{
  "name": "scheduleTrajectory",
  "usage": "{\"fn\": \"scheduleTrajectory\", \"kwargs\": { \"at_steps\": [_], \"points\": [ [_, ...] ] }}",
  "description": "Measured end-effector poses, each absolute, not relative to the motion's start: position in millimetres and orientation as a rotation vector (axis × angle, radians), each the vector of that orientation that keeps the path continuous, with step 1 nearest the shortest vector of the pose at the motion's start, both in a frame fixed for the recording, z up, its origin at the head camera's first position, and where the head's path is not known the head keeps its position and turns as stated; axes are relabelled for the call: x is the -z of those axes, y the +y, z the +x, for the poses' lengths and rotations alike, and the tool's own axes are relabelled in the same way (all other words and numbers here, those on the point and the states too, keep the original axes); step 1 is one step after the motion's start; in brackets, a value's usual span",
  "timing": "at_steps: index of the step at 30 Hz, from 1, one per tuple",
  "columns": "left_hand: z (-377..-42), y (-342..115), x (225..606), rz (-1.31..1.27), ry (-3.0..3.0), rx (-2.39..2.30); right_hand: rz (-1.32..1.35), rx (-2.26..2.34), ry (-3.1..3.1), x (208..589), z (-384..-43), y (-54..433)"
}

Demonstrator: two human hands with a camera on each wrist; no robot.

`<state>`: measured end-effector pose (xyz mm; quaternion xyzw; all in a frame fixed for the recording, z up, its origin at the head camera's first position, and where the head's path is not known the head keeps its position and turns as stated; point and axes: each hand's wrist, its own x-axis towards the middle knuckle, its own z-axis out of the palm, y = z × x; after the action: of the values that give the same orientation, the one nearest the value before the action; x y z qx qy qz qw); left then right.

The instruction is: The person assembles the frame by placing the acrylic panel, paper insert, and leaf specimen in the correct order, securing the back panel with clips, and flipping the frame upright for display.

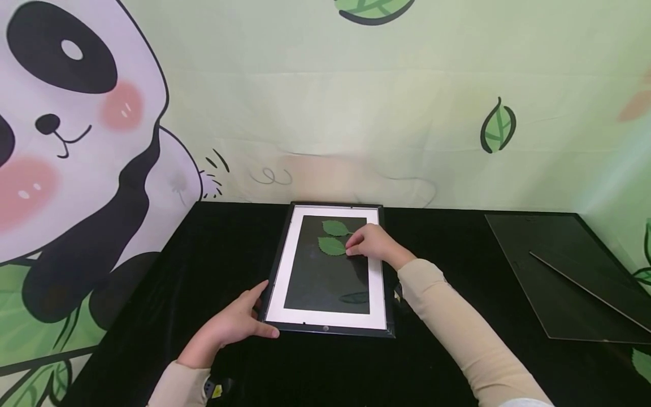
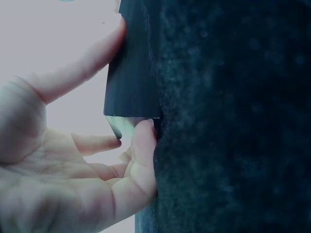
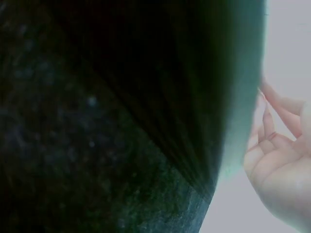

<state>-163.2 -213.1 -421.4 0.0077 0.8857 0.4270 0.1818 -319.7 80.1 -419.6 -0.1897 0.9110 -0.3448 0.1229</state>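
A black picture frame (image 1: 325, 328) with a white inner border lies on the black table. Two green leaves (image 1: 335, 228) with toothed edges are over its dark middle panel, one above the other. My right hand (image 1: 375, 243) pinches the stem end of the lower leaf (image 1: 331, 246) between thumb and fingertips. At the frame's near left corner, my left hand (image 1: 235, 323) grips the edge, thumb along the front side and fingers at the left side. In the left wrist view the fingers curl round that corner. The right wrist view shows the right hand (image 3: 282, 160) but no leaf.
A dark flat panel (image 1: 529, 305) lies at the right of the table, with a thin rod-like strip (image 1: 569, 280) across it. Part of another green leaf (image 1: 642, 363) shows at the right edge. A wall with a printed panda (image 1: 86, 169) stands behind the table.
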Motion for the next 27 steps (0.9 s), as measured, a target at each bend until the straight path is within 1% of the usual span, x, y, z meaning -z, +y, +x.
{"fn": "scheduleTrajectory", "kwargs": {
  "at_steps": [5, 11, 17, 27],
  "points": [
    [-162.7, -212.3, 421.5, 0.021, 2.503, -1.194, -0.579, 1.048, 2.672, 412.9, -317.0, 87.9],
    [-163.3, -211.7, 420.4, 0.041, 2.493, -1.21, -0.589, 1.141, 2.66, 395.3, -307.2, 105.4],
    [-163.4, -211.7, 419.3, 0.058, 2.491, -1.204, -0.606, 1.186, 2.719, 373.6, -288.5, 130.7],
    [-164.3, -210.7, 420.2, 0.037, 2.489, -1.198, -0.588, 1.215, 2.844, 337.7, -245.7, 186.1]
  ]
}}
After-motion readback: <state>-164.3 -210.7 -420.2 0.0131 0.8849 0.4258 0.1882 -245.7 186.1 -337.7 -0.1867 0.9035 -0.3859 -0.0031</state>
